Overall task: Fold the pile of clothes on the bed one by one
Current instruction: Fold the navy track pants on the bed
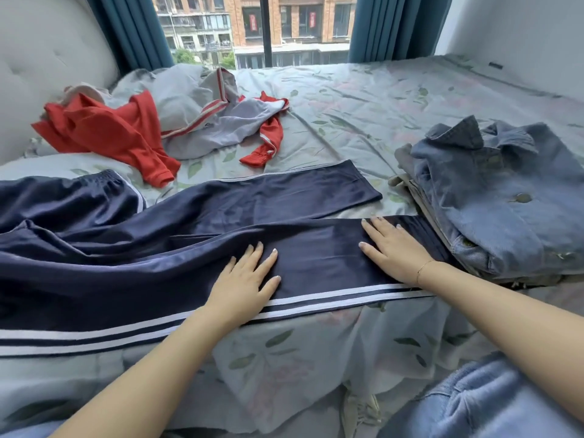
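While both hands, left (245, 279) and right (393, 248), press flat on the navy trousers (189, 235), their waistband runs off-frame.

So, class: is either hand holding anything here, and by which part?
Nothing is held. Left hand and right hand lie flat on one leg of the navy trousers.

teal curtains (376, 26), window (252, 26), padded headboard (47, 64), brick buildings (297, 14)

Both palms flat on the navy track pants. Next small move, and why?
Probably lift the far leg onto the near one: the navy pants lie spread with legs apart, and the left hand and right hand have flattened only the near leg.
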